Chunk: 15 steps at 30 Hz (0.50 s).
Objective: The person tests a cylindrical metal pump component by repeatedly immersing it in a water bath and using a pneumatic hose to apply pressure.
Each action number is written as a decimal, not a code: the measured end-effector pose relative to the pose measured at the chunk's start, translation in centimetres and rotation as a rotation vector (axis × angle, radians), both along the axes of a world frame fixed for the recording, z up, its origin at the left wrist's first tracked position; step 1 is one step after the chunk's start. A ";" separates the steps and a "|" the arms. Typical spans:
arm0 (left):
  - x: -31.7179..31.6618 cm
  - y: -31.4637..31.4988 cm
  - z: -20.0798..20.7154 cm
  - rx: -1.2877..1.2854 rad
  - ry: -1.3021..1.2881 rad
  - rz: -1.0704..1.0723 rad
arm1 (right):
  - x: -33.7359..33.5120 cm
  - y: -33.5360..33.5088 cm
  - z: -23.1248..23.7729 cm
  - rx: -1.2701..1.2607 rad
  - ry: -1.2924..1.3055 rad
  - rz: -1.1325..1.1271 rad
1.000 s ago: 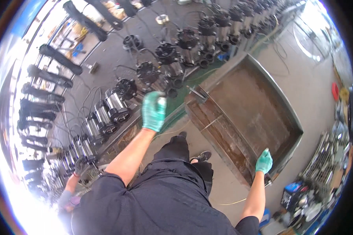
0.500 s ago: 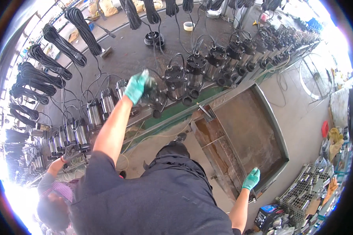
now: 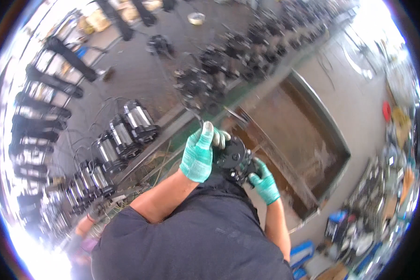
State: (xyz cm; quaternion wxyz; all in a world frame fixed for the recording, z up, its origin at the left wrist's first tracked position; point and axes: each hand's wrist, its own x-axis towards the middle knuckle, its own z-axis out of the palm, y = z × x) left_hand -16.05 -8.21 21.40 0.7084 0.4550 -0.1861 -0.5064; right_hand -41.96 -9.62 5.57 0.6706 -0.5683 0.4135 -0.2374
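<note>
Between my hands, in front of my body, is a black submersible pump [image 3: 233, 156] with a round top. My left hand [image 3: 197, 156], in a green and white glove, is closed at the pump's upper left side, thumb pointing up; a black cable runs near the thumb. Whether those fingers grip the handle or the cable is hard to tell. On the pump's lower right side, my right hand [image 3: 266, 184], gloved alike, has its fingers curled around the edge. The pump hangs over the near edge of the bench, beside a rusty metal trough [image 3: 308, 135].
Upright pumps [image 3: 212, 60] line the bench edge, blurred. Steel-bodied pumps [image 3: 137, 119] lie to the left, with black cable coils [image 3: 67, 58] beyond. A tape roll [image 3: 196, 18] rests farther back. Another person's arm [image 3: 84, 225] shows lower left. Metal parts [image 3: 359, 205] fill the right side.
My left hand has come back from the bench row toward my body with the pump. My right hand has left the trough rim and grips the pump. The view has turned.
</note>
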 end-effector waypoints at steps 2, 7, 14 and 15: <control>-0.5 -0.9 -2.5 -0.030 0.002 -0.070 | -2.0 0.0 3.7 -0.013 0.243 -0.103; -0.5 -4.0 -12.5 0.436 -0.065 -0.256 | -6.5 -0.2 6.1 -0.287 0.698 -0.262; -1.9 -9.1 -23.0 0.670 -0.691 -0.537 | -6.5 -3.3 7.6 -0.167 1.032 -0.137; -2.0 -9.6 -22.1 0.817 -0.703 -0.616 | -6.3 -4.1 7.3 -0.168 1.076 -0.095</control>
